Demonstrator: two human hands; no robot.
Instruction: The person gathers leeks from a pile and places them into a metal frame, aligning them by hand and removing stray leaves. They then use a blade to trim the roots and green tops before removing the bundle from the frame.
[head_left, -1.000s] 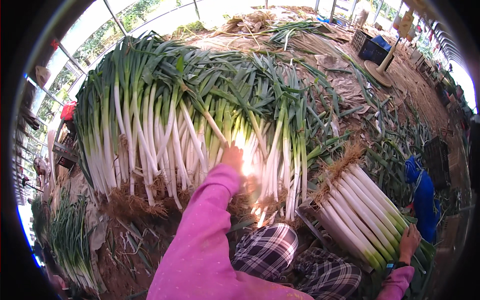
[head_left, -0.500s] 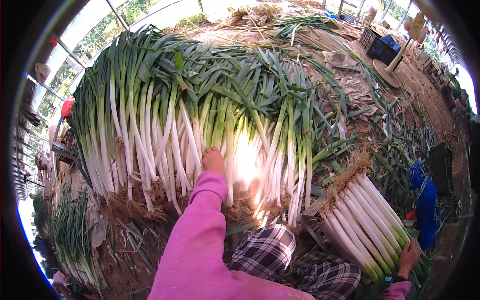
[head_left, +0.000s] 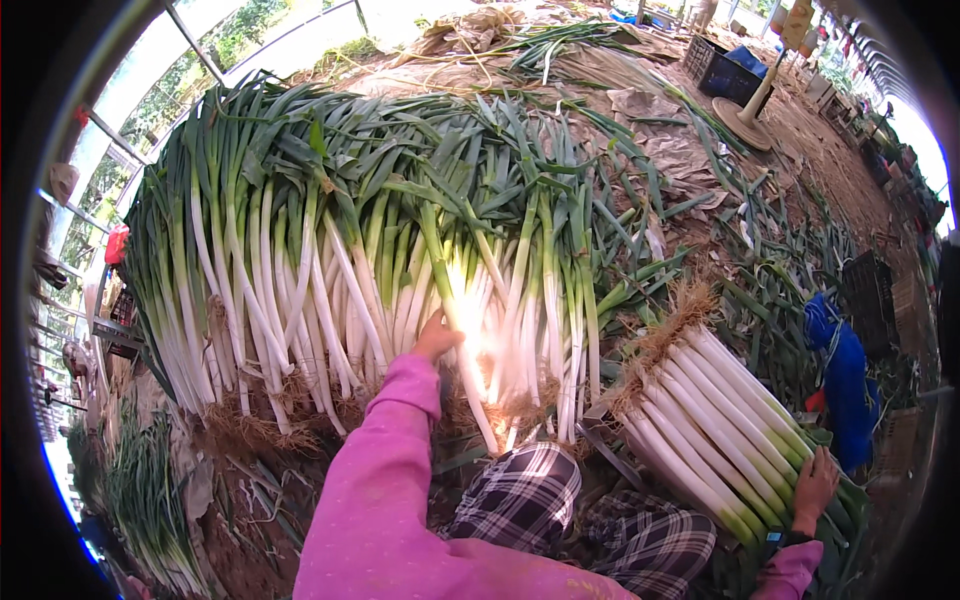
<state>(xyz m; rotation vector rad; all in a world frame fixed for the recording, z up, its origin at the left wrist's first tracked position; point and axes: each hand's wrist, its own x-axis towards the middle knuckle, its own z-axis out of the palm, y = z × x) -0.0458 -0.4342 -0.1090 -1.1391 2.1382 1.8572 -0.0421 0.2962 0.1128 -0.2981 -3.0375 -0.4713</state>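
A large pile of leeks (head_left: 275, 240) lies in front of me, green leaves away from me and roots toward me. My left hand (head_left: 437, 337) is closed round the white-green stem of one leek (head_left: 470, 395) at the pile's near middle; its root end tilts to the right, and bright sun glare washes out part of it. At the lower right, a row of trimmed leeks (head_left: 715, 420) lies side by side on a slanted stand, roots toward the pile. My right hand (head_left: 817, 487) rests on their green part, fingers stretched over the stems.
A blue net bag (head_left: 845, 390) and a dark crate (head_left: 872, 295) are at the right. Loose leek leaves (head_left: 780, 250) litter the ground. Another leek bunch (head_left: 150, 490) lies at the lower left. At the far right stand a round-based post (head_left: 742, 122) and a black crate (head_left: 722, 72).
My left hand has taken hold of a leek and tilted it, its root end swinging right and nearer to me. The right hand stays on the row. The view has shifted slightly.
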